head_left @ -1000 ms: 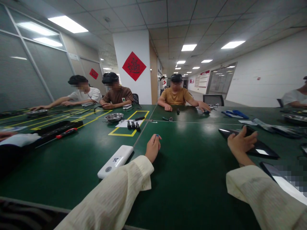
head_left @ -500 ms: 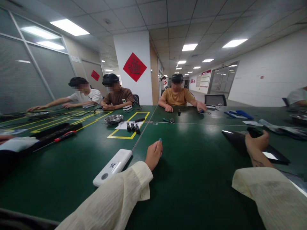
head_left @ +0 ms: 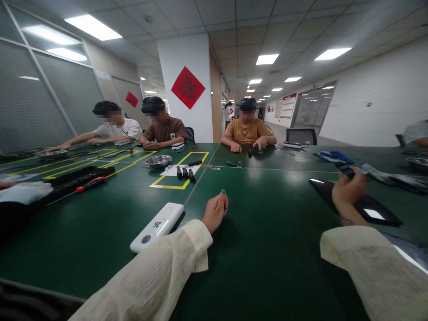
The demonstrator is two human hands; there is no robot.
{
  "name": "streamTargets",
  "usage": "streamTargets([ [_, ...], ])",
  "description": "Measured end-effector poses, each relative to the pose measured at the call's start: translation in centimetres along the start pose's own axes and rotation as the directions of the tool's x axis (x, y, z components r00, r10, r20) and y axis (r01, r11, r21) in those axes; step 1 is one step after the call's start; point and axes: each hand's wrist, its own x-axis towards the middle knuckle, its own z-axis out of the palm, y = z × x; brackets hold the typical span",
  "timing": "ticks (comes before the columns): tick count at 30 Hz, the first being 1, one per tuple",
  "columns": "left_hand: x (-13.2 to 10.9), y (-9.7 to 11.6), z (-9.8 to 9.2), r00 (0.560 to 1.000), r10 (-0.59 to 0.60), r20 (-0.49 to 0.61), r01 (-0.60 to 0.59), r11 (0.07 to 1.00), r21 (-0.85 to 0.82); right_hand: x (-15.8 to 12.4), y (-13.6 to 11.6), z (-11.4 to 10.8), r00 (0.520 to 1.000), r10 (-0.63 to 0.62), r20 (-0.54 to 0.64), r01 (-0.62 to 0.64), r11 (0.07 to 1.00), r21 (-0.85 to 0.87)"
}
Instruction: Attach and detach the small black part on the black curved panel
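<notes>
Near the middle of the frame, the left hand (head_left: 216, 211) is closed with its fingertips together, a small bluish spot (head_left: 223, 192) showing at the tip, though I cannot tell whether it is a held piece. At the right of the frame, the right hand (head_left: 349, 188) grips a small black object (head_left: 346, 170) above a dark flat panel (head_left: 374, 210), while a white device (head_left: 157, 227) marked 26 lies left of centre, beside the left sleeve (head_left: 160, 267).
</notes>
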Motion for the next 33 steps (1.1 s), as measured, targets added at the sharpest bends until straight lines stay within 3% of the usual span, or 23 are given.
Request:
streamTargets([
  [2, 0.0, 0.1, -0.1, 1.0, 0.005, 0.012, -0.005, 1.0, -0.012, -1.1, -2.0, 0.0, 0.975, -0.184, 0.124, 0.181, 0.983, 0.031],
  [5, 0.0, 0.3, -0.1, 1.0, 0.008, 0.019, -0.008, 1.0, -0.009, -4.2, -5.5, 0.8, 0.861, -0.43, 0.271, 0.381, 0.899, 0.218],
  [7, -0.1, 0.5, -0.1, 0.999, 0.015, 0.032, -0.016, 1.0, 0.024, -7.3, -8.2, 1.7, 0.723, -0.611, 0.322, 0.483, 0.78, 0.398],
  [9, -0.3, 0.8, -0.1, 0.998, 0.035, 0.049, -0.039, 0.996, 0.078, -10.8, -11.2, 2.3, 0.54, -0.774, 0.331, 0.541, 0.62, 0.569],
  [11, -0.6, 1.3, -0.2, 0.994, 0.092, 0.057, -0.099, 0.984, 0.146, -14.2, -14.2, 2.2, 0.435, -0.84, 0.323, 0.535, 0.53, 0.658],
  [13, -1.0, 1.7, -0.2, 0.978, 0.2, 0.05, -0.207, 0.955, 0.215, -16.8, -16.9, 1.5, 0.408, -0.856, 0.317, 0.491, 0.498, 0.715],
  [15, -1.5, 2.0, -0.2, 0.949, 0.314, 0.028, -0.311, 0.916, 0.254, -18.5, -18.9, 0.5, 0.345, -0.886, 0.31, 0.437, 0.443, 0.783],
  [19, -2.2, 2.2, 0.2, 0.927, 0.374, 0.0, -0.364, 0.904, 0.226, -19.2, -20.6, -1.3, 0.1, -0.954, 0.283, 0.451, 0.297, 0.842],
  [22, -2.3, 2.0, 0.5, 0.94, 0.34, 0.004, -0.334, 0.92, 0.203, -18.7, -20.7, -1.9, 0.018, -0.966, 0.257, 0.502, 0.231, 0.834],
  [26, -2.2, 2.1, 0.3, 0.944, 0.33, -0.01, -0.323, 0.931, 0.171, -17.2, -19.7, -1.7, 0.039, -0.977, 0.209, 0.637, 0.186, 0.749],
  [28, -2.2, 2.2, 0.1, 0.937, 0.35, 0.016, -0.347, 0.92, 0.183, -15.4, -18.2, -1.1, 0.106, -0.966, 0.236, 0.736, 0.236, 0.635],
  [29, -2.2, 2.3, 0.0, 0.933, 0.358, 0.035, -0.357, 0.913, 0.195, -14.3, -17.2, -0.7, 0.177, -0.945, 0.277, 0.775, 0.307, 0.553],
  [31, -2.2, 2.4, -0.2, 0.93, 0.361, 0.073, -0.369, 0.904, 0.216, -11.5, -14.3, -0.1, 0.441, -0.829, 0.344, 0.774, 0.545, 0.321],
  [33, -2.2, 2.4, -0.3, 0.927, 0.363, 0.091, -0.374, 0.899, 0.226, -8.7, -10.6, 0.1, 0.685, -0.634, 0.358, 0.663, 0.747, 0.052],
])
